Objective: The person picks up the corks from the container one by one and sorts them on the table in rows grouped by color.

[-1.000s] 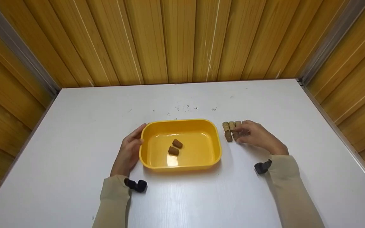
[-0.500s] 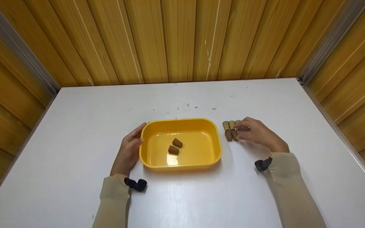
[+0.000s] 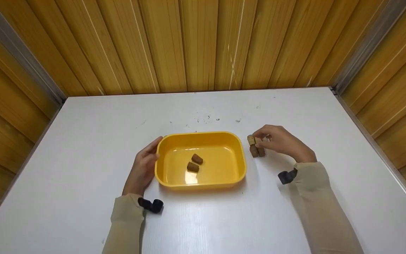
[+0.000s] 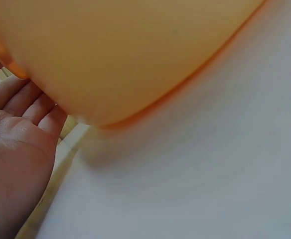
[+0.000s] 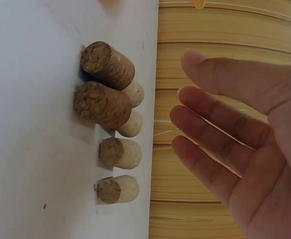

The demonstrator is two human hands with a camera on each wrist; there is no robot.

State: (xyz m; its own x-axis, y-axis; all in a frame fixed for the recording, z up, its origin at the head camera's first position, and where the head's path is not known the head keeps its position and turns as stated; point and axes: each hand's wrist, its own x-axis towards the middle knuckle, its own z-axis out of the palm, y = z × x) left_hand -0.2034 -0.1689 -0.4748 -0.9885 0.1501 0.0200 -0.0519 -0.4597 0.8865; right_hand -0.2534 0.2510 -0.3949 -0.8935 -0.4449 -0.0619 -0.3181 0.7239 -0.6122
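Note:
A yellow plastic tub [image 3: 220,162] stands mid-table with two brown corks [image 3: 195,163] lying inside. My left hand [image 3: 144,164] holds its left end, thumb at the rim and fingers along the outer wall; the left wrist view shows those fingers partly behind the wall. To the right of the tub, two dark brown corks [image 3: 257,151] lie side by side before a row of several pale corks [image 5: 121,153]. Right above this group hovers my right hand [image 3: 282,141], which hides some pale corks in the head view. In the right wrist view its thumb and fingers are spread, with nothing between them.
The white table [image 3: 192,225] ends at a ribbed wood-look wall [image 3: 199,46] behind, with similar panels at both sides. Small dark specks [image 3: 217,119] mark the surface beyond the tub. Black wrist cameras [image 3: 287,177] stick out from both sleeves.
My right hand has shifted left and slightly away from me, from over the dark corks toward the pale row. The dark pair now shows fully. My left hand and the tub have stayed put.

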